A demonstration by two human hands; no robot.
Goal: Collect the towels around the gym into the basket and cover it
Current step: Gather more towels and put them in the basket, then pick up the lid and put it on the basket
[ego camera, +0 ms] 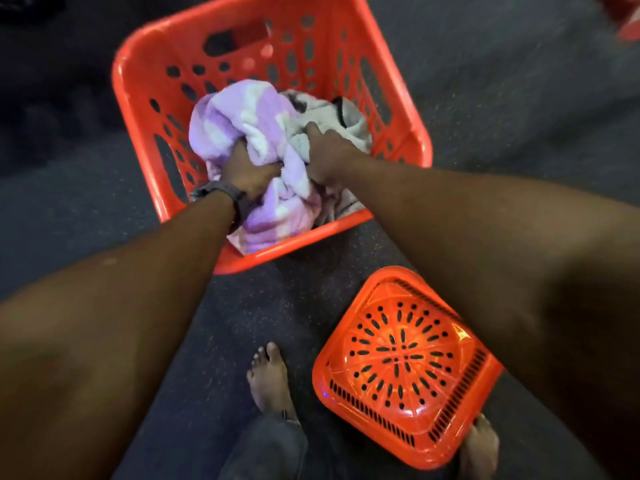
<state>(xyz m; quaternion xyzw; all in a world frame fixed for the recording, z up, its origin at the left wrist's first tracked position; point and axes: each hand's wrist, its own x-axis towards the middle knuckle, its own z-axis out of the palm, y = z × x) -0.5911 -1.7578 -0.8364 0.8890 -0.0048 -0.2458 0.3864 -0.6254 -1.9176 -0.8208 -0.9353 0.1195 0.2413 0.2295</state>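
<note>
An orange perforated basket (145,109) stands on the dark floor in front of me. Inside it lies a purple and white towel (239,123), bunched up, with a grey-white towel (353,126) beside it on the right. My left hand (247,174), with a watch on the wrist, is closed on a fold of the purple towel inside the basket. My right hand (327,152) presses down and grips the same towel where it meets the grey-white one. The orange basket lid (401,362) lies flat on the floor near my feet, to the right.
Dark speckled gym flooring (485,98) surrounds the basket. My bare left foot (268,375) is beside the lid and my right foot (481,445) is partly under its edge. A red object (627,19) shows at the top right corner.
</note>
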